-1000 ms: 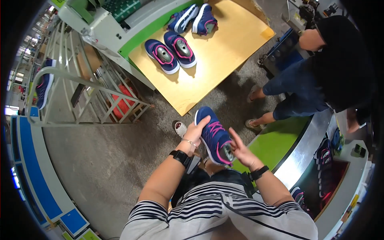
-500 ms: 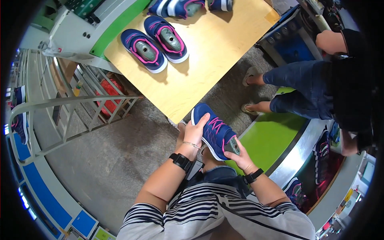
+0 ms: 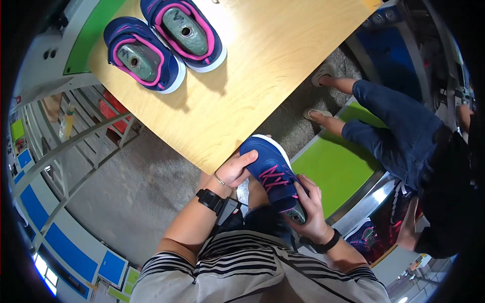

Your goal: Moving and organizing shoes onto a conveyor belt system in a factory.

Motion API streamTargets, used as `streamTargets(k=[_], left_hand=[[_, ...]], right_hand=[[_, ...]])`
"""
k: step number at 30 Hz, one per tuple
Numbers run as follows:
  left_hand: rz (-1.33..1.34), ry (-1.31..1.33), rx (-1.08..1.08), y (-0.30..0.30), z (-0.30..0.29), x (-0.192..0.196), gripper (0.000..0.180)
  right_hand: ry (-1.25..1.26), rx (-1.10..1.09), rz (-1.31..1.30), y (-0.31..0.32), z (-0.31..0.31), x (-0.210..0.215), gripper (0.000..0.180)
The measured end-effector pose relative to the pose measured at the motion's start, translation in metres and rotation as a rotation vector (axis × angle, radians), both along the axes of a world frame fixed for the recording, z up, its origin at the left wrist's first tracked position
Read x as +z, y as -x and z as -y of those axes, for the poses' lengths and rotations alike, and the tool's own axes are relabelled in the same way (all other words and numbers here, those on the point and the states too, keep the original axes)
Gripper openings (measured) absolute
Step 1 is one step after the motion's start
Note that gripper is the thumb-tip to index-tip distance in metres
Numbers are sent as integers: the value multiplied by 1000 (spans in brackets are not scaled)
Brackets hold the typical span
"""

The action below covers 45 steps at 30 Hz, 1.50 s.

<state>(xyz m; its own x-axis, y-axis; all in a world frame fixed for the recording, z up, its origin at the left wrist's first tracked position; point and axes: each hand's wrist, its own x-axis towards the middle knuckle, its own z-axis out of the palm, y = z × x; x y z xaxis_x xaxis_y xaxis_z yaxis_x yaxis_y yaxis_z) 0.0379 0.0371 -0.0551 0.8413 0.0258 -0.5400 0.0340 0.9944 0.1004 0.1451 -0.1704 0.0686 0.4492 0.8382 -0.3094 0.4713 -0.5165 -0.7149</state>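
Note:
Between my two hands is a navy blue sneaker (image 3: 273,169) with pink laces and a white sole, its toe pointing away from me. A grey shoe last (image 3: 297,214) fills its opening. My left hand (image 3: 237,169) grips the toe end, thumb on top and the other fingers mostly hidden beneath. Wrapped round the heel end is my right hand (image 3: 312,209), its fingers along the right side. The sneaker is just off the table's near corner. Two matching sneakers, a left one (image 3: 144,55) and a right one (image 3: 184,33), stand side by side on the wooden table (image 3: 242,86), lasts inside.
Right of the table, a person in denim trousers (image 3: 394,131) stands by a green panel (image 3: 333,161) with a metal edge. More sneakers (image 3: 361,237) lie in a reddish-lit space at the lower right. Metal railings (image 3: 76,146) stand on the left.
The table and its sneakers look nearer and larger. The held sneaker has turned, showing its white sole edge on the right, and my right hand has shifted round its heel.

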Motion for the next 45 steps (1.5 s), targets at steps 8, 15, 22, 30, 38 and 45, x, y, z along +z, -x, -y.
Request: streamTargets(k=[8, 15, 22, 30, 38, 45], left_hand=[[112, 48, 38, -19, 11, -16, 84], [-97, -71, 19, -17, 6, 15, 60], [-223, -1142, 308, 53, -4, 109, 75], [-1104, -1606, 173, 88, -123, 52, 62], [-750, -2094, -440, 77, -143, 109, 100], [-709, -2007, -952, 36, -174, 130, 104]], right_hand=[[52, 276, 315, -40, -17, 29, 79], [-55, 356, 56, -80, 9, -23, 90], [-361, 443, -221, -55, -28, -3, 86], [-349, 124, 180, -11, -207, -19, 113], [-314, 119, 97, -28, -222, -24, 109], [-221, 175, -8, -43, -244, -32, 111]])
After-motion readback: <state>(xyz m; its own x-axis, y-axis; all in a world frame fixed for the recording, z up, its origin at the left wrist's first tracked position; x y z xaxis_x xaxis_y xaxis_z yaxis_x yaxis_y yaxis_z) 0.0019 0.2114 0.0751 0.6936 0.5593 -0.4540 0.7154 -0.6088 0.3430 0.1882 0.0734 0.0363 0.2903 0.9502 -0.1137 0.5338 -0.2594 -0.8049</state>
